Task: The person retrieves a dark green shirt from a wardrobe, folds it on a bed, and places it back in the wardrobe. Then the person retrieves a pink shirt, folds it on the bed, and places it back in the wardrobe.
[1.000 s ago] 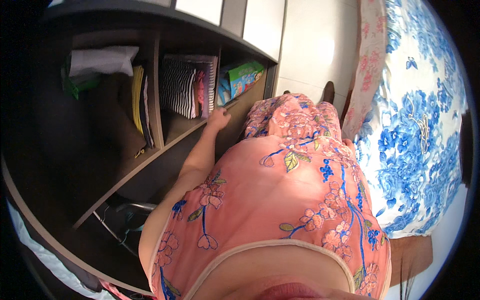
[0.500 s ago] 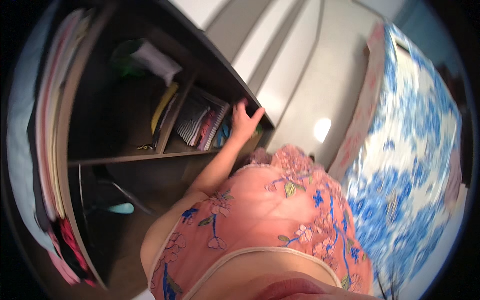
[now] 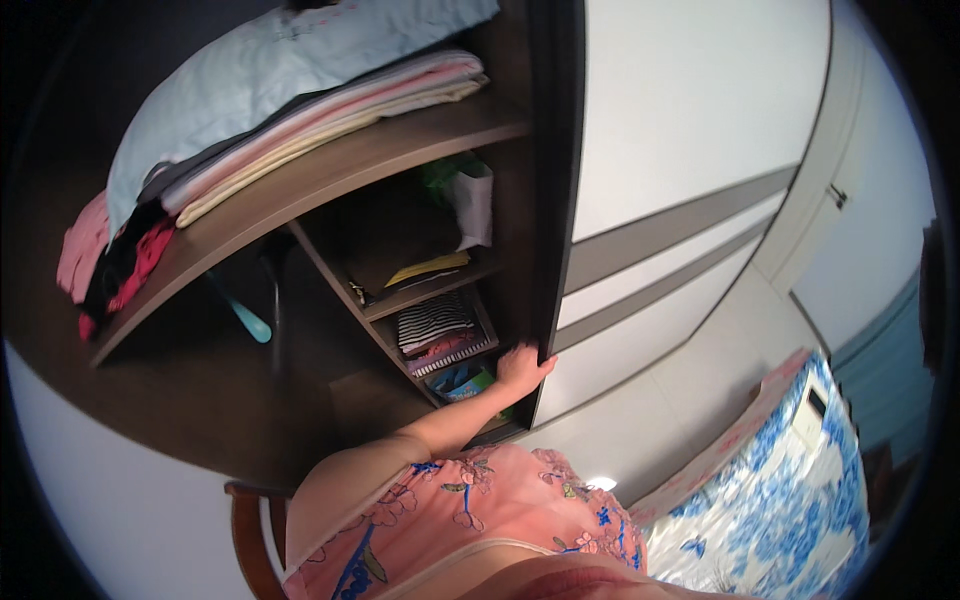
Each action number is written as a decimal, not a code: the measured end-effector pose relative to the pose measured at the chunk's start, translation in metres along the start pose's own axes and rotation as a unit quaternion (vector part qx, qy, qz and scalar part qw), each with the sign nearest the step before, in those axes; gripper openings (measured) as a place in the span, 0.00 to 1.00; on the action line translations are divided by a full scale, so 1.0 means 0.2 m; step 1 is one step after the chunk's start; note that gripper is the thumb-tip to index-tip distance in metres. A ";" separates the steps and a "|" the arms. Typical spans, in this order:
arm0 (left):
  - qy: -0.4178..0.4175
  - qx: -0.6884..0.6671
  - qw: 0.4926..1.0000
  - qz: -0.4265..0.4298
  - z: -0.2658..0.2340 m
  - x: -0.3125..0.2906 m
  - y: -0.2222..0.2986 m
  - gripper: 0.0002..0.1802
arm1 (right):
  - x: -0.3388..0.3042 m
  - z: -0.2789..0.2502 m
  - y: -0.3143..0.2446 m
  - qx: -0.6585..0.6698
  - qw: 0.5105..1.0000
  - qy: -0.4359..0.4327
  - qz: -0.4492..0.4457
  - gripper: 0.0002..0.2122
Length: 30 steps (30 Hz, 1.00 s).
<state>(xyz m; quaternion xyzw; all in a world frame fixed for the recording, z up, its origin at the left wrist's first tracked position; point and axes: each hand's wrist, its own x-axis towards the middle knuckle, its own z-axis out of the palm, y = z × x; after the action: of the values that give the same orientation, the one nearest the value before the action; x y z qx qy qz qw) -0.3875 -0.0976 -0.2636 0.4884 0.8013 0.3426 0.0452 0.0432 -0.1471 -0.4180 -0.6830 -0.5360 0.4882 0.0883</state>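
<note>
My left hand point(image 3: 524, 371) reaches across to the dark front edge point(image 3: 560, 190) of a white sliding wardrobe door point(image 3: 690, 110). Its fingers curl round the inner side of that edge, partly hidden, and the thumb lies on the outer face. Just left of the hand are small cubbies: one has folded striped clothes point(image 3: 435, 322), another a blue and green item point(image 3: 460, 382). Higher up, a cubby contains a yellow folded cloth point(image 3: 430, 268) and a pale bag point(image 3: 473, 203). My right hand is out of the picture.
Folded bedding point(image 3: 330, 125) and a light blue pillow point(image 3: 260, 90) rest on the upper wardrobe shelf point(image 3: 370, 165). A turquoise-ended hanging item point(image 3: 250, 322) is below. At right stands a bed with a blue floral cover point(image 3: 770, 500); a wooden chair back point(image 3: 250, 535) is lower left.
My view has swung round and tilted, bringing more of the upper shelf and white door into sight. The left hand stays at the door edge; whether the door moved, I cannot tell.
</note>
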 end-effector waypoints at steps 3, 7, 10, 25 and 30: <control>0.002 0.036 0.999 -0.021 0.01 -0.02 0.01 0.29 | 0.07 -0.05 -0.11 -0.015 0.999 -0.025 -0.021 0.15; -0.003 0.037 0.999 -0.038 0.00 -0.06 0.00 0.29 | 0.15 -0.11 -0.25 -0.035 0.997 -0.054 -0.052 0.15; 0.006 0.027 0.999 -0.033 -0.02 -0.11 -0.02 0.29 | 0.21 -0.13 -0.36 -0.064 0.991 -0.084 -0.081 0.16; -0.016 -0.017 0.994 -0.108 -0.43 -0.54 -0.24 0.34 | 0.27 -0.16 -0.77 -0.115 0.965 -0.150 -0.181 0.17; -0.034 -0.025 0.990 -0.133 -0.60 -0.69 -0.35 0.34 | 0.28 -0.07 -1.03 -0.056 0.962 -0.163 -0.214 0.19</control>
<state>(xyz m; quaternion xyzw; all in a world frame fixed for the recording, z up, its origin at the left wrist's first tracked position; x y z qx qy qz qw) -0.4165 -0.2908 -0.2505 0.3878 0.8480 0.3370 0.1301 -0.0831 -0.0111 -0.3105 -0.4677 -0.7032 0.5317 0.0637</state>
